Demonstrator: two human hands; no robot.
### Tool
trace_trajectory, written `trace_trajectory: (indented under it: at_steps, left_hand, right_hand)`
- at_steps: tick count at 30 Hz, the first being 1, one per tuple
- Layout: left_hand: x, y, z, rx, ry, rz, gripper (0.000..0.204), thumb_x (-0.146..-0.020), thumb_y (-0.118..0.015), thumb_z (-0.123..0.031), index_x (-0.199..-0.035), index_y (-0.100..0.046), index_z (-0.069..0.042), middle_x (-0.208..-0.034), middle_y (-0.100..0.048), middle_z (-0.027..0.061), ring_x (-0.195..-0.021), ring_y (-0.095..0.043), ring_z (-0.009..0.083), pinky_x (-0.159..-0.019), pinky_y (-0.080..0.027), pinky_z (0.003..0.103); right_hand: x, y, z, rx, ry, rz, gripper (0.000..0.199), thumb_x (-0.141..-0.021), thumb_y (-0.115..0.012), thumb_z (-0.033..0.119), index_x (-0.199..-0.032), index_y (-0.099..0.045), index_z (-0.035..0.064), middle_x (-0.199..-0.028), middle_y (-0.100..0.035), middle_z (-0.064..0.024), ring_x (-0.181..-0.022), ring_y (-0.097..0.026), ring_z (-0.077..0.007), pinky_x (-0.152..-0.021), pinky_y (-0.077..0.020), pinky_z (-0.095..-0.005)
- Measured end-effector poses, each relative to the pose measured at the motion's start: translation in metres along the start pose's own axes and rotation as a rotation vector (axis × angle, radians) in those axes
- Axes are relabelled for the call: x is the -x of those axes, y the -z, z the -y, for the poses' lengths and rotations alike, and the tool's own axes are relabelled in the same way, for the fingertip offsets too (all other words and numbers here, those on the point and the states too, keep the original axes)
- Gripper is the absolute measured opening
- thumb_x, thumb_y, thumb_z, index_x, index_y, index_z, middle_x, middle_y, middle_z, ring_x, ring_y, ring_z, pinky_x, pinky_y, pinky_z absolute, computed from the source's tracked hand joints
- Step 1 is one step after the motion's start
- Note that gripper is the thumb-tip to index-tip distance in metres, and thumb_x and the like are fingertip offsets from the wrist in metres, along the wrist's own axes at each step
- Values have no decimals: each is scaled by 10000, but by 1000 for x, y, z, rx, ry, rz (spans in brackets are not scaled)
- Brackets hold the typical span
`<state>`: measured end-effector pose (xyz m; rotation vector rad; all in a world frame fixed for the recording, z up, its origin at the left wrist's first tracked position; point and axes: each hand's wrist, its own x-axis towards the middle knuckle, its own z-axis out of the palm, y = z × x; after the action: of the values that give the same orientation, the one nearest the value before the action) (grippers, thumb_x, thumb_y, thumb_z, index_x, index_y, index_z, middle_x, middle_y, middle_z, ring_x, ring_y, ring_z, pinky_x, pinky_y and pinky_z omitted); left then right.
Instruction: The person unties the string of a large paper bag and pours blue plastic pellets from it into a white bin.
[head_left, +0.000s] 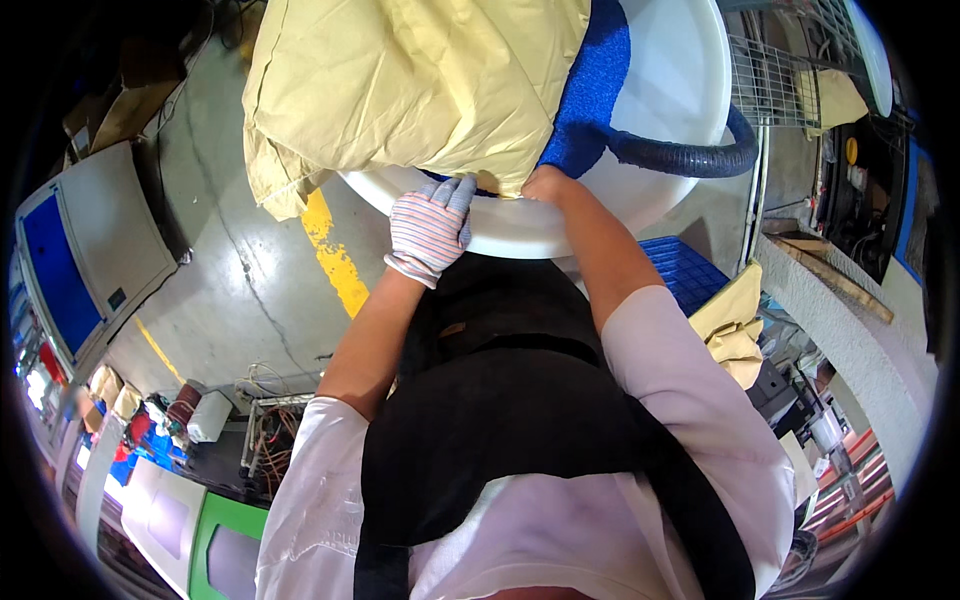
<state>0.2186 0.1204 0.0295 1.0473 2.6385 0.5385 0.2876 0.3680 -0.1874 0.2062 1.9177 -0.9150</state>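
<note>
A large tan paper sack (420,85) lies tilted over a round white tub (515,235), its lower edge toward me. My left hand (432,225), in a striped knit glove, is closed at that edge, just above the tub's near rim. My bare right hand (545,184) is closed at the sack's right lower corner; its fingertips are partly hidden by the paper. Blue grainy material (590,95) that looks like pellets lies in the tub beside the sack. A dark blue ribbed hose (685,157) runs from it over the right rim.
A wire rack (775,85) stands right of the tub. Below it are a blue crate (685,268) and a crumpled tan sack (730,325). A grey cabinet with a blue panel (60,270) stands at left. A yellow line (333,255) crosses the concrete floor.
</note>
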Motion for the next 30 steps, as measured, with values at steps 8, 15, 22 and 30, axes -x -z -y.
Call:
trace_trajectory:
  at_steps: [8, 15, 22, 30]
  left_hand:
    - [1, -3, 3, -22, -38, -15, 480, -653, -597, -206, -1114, -551, -82, -972, -627, 92, -808, -601, 245, -671, -478, 380]
    - [2, -4, 3, -18, -41, -23, 449, -655, -599, -209, -1085, -566, -80, -981, -627, 88, -816, -604, 238, -668, -480, 378]
    - [2, -1, 1, -18, -14, 10, 444, -668, -553, -189, -1099, -572, -83, -983, -626, 103, -860, -599, 259, -697, -472, 393]
    - [1, 0, 0, -13, -22, -13, 440, -666, -563, -189, -1092, -578, -82, -969, -626, 97, -849, -597, 253, -689, -471, 393]
  right_hand:
    - [23, 14, 10, 100, -146, -304, 166, -617, -630, 172, -707, -685, 45, -621, -605, -121, -580, -569, -170, -585, -467, -302]
    - [26, 21, -12, -25, 139, -128, 201, -644, -595, 231, -757, -688, 93, -794, -651, -126, -712, -606, -266, -654, -480, -363]
    - [19, 9, 16, 171, 50, -27, 192, -612, -673, 155, -773, -710, 57, -738, -675, -90, -679, -619, -168, -643, -483, -293]
    - [1, 2, 8, 105, -32, 11, 181, -586, -685, 160, -736, -703, 61, -711, -661, -66, -640, -597, -166, -606, -471, -294]
